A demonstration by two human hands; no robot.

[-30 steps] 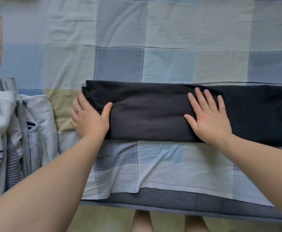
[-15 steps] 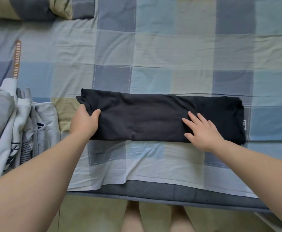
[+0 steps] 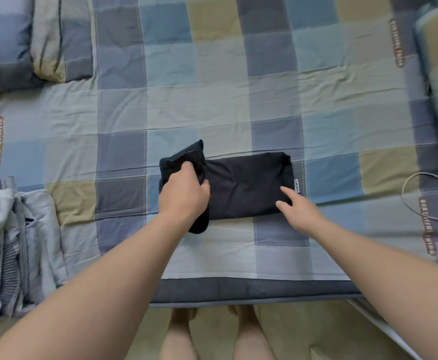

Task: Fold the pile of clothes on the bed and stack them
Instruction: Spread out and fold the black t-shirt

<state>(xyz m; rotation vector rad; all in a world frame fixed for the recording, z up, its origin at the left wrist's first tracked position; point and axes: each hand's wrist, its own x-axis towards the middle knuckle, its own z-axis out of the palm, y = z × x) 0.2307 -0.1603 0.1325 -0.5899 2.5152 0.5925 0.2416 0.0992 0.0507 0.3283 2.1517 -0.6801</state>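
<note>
Head view. Located black garment point(image 3: 246, 188) on bed point(image 3: 212, 100), just toward 6 o'clock from frame centre, close to the near edge.

Compared against half a second back: then a long flat band, now shorter, with its 9 o'clock end raised off the bedding and turned toward 3 o'clock. Read as the crosswise fold under way, not yet laid down. Judged about one pass from a stackable packet.

Noted left hand point(image 3: 184, 196) curled tight round that raised end, fabric bunched in the grip.

Noted right hand point(image 3: 297, 207) wide, fingers straight and spread, tips touching the garment's 4 o'clock corner beside a small white label point(image 3: 297, 185); holding nothing, probably pinning the cloth.

Logged light clothes point(image 3: 12, 229) at 9 o'clock, well apart from the garment. Cannot tell whether folded.
</note>
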